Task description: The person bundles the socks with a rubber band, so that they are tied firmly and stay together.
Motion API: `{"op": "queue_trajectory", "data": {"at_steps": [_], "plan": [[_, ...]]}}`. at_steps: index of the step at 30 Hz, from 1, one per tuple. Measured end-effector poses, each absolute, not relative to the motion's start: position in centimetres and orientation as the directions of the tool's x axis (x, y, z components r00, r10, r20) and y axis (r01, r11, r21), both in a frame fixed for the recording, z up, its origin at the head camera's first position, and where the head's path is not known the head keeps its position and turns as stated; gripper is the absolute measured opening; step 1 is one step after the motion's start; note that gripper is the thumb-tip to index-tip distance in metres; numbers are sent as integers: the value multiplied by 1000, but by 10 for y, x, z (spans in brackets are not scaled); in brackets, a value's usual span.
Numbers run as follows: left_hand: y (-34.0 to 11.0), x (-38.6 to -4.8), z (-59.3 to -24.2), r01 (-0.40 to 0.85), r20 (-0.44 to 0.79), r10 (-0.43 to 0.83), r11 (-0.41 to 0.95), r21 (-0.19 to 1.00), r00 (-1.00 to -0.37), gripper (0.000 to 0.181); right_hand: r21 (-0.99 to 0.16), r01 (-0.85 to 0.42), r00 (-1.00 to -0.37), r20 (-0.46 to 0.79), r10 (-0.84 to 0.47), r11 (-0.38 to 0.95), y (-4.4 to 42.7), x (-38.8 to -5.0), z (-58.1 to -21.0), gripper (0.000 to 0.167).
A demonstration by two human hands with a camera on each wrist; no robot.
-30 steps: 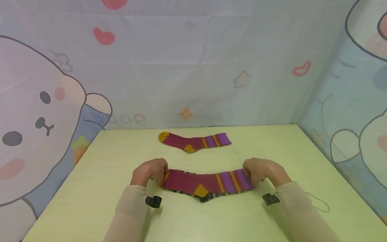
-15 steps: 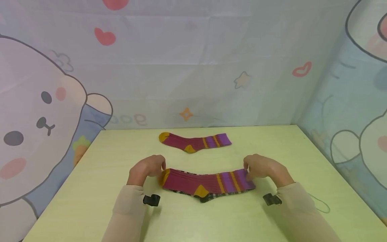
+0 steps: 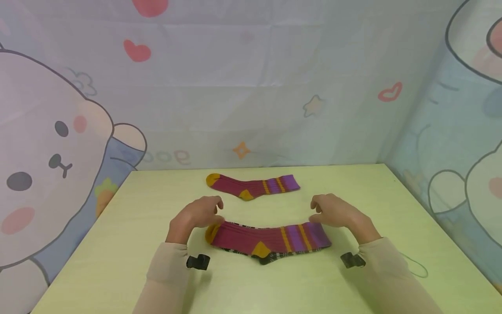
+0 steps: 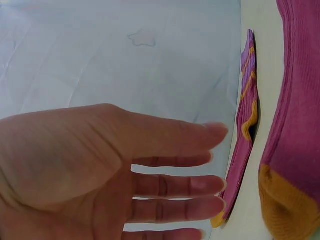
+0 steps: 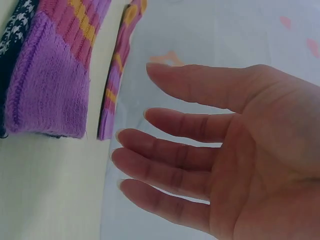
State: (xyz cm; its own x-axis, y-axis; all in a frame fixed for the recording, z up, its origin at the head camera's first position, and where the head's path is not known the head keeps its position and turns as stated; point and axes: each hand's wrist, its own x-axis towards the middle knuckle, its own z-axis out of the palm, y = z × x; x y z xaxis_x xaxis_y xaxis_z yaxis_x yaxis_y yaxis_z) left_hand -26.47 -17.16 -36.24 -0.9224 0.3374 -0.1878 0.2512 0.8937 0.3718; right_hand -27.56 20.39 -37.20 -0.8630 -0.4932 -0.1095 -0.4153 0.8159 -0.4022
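- On the worktop (image 3: 113, 261), near sock (image 3: 245, 235) lies atop dark sock (image 3: 267, 260); long axis left-right, toe left.
- Near sock sits just bodyward of both hands: left grip (image 3: 199, 212) by toe, right grip (image 3: 333, 210) by cuff; neither clearly nearer.
- Fingers spread, nothing held.
- Far sock (image 3: 255, 187) beyond, roughly parallel.

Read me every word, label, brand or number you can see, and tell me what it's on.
"oog", apparently: faint letters on the backdrop; the letter before them is too blurred to read.
No writing shows on the near maroon sock, far maroon sock or dark patterned sock.
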Motion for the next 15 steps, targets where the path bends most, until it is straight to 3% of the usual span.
{"op": "queue_trajectory", "data": {"at_steps": [15], "plan": [[-167,-268,-366,303,-9,331,875,378,-944,32,-406,-400,-901,8,-435,822,201,-281,-374,34]]}}
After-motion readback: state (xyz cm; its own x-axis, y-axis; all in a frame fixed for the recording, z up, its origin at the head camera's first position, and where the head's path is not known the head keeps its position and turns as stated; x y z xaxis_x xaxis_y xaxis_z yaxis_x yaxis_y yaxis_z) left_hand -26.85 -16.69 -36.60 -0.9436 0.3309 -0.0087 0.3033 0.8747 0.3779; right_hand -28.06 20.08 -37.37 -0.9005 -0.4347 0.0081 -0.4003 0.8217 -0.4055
